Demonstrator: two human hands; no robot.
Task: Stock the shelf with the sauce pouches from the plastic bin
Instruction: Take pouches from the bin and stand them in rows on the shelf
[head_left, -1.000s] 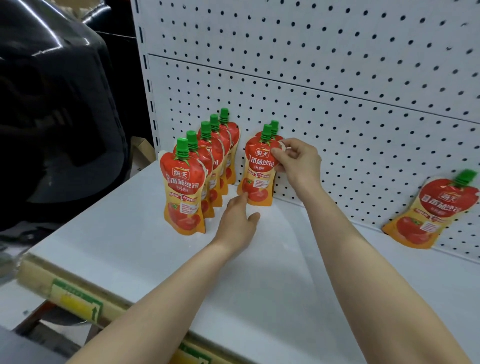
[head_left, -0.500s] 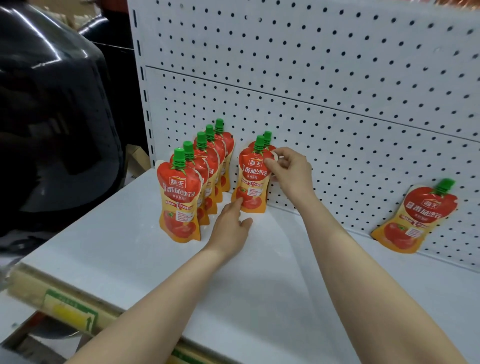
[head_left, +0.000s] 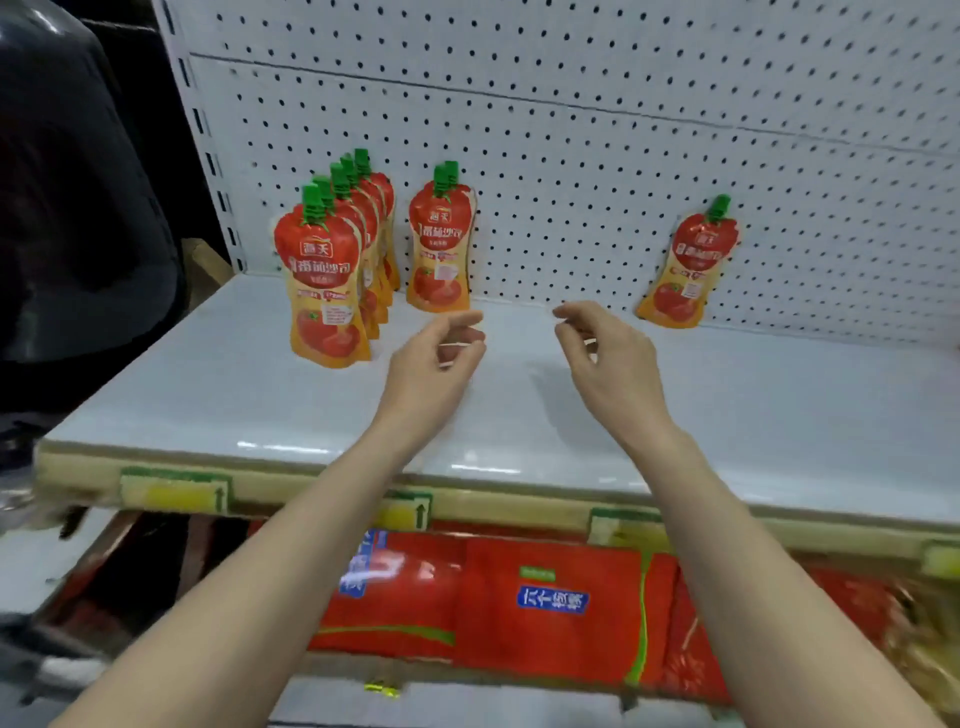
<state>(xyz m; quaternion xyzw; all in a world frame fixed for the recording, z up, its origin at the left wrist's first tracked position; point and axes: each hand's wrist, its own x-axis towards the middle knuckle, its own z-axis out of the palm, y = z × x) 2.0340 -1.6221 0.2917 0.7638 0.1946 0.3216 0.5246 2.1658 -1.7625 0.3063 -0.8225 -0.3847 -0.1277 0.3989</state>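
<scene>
Both your hands empty, fingers loosely curled: left hand (head_left: 434, 358), right hand (head_left: 605, 358). Leaning pouch (head_left: 688, 265) lies right, tilted, nearer your right hand.

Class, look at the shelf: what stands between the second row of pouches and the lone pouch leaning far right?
Nothing: in the head view, bare white shelf and pegboard separate the second row from the lone pouch.

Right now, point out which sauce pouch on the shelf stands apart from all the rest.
The lone pouch at far right, tilted against the pegboard. The others cluster left: a front-to-back row and a pair beside it.
</scene>
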